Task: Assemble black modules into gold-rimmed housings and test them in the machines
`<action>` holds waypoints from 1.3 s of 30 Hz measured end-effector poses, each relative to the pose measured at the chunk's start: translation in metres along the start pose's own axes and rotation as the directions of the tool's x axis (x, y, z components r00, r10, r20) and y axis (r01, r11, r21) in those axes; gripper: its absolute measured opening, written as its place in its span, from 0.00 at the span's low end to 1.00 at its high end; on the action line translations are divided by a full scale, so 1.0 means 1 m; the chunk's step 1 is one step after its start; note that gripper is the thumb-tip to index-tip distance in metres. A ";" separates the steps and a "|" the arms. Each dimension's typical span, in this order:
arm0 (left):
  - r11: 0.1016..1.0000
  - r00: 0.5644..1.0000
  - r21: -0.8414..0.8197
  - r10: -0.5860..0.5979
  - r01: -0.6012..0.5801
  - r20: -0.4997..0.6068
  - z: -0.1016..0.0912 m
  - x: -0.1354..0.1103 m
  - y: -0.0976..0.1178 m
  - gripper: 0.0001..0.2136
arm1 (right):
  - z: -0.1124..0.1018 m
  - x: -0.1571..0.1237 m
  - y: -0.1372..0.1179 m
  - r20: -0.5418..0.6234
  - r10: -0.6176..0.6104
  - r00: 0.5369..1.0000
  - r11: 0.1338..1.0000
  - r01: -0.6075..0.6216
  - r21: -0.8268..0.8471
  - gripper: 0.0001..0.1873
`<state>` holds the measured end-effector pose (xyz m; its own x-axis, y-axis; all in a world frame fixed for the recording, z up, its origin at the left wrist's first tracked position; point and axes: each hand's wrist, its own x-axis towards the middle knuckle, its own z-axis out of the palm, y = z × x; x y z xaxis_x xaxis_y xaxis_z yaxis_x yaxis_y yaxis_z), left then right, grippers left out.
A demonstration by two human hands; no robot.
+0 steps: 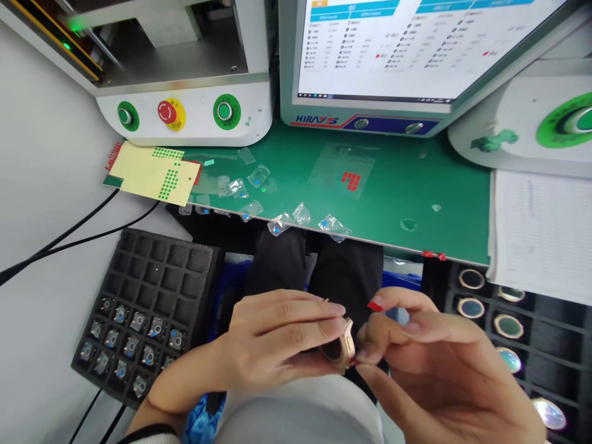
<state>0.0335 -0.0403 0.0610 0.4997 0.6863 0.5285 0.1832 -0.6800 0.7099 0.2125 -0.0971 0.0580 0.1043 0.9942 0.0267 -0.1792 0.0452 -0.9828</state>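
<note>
My left hand (282,333) is closed around a rose-gold round watch case (345,348), held on its side above my lap. At the case's right edge, my right hand (430,357) has its thumb and a finger pinched together. A tiny red bit shows between those fingertips, beside the case. Another small red sticker (374,306) clings to the raised index fingertip of the same hand. Part of the watch's dark face is hidden by my left fingers.
A black foam tray (152,271) at left holds several small wrapped parts. Round watch pieces (509,325) sit in a dark tray at right. Clear film scraps (280,223), a red sticker sheet (351,180) and a yellow sticker sheet (148,169) lie on the green bench (407,191). A monitor (370,61) stands behind.
</note>
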 end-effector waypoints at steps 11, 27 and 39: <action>1.000 1.000 0.005 0.013 -0.013 0.016 0.001 -0.001 -0.002 0.08 | -0.002 -0.003 -0.003 0.028 0.185 0.982 0.979 -0.187 0.076 0.22; 0.995 1.000 -0.096 -0.007 0.010 0.030 -0.005 -0.003 -0.006 0.09 | -0.001 0.014 0.017 0.281 0.462 0.841 0.767 -0.538 0.350 0.27; -0.128 0.713 -0.877 -0.535 0.462 0.454 0.028 -0.028 -0.016 0.19 | 0.018 0.005 0.031 -0.139 0.309 0.941 0.935 -0.273 0.226 0.23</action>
<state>0.0404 -0.0565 0.0217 0.6424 0.7359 -0.2139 -0.5351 0.6305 0.5622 0.1898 -0.0885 0.0305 0.1788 0.9358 -0.3037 -0.4176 -0.2073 -0.8847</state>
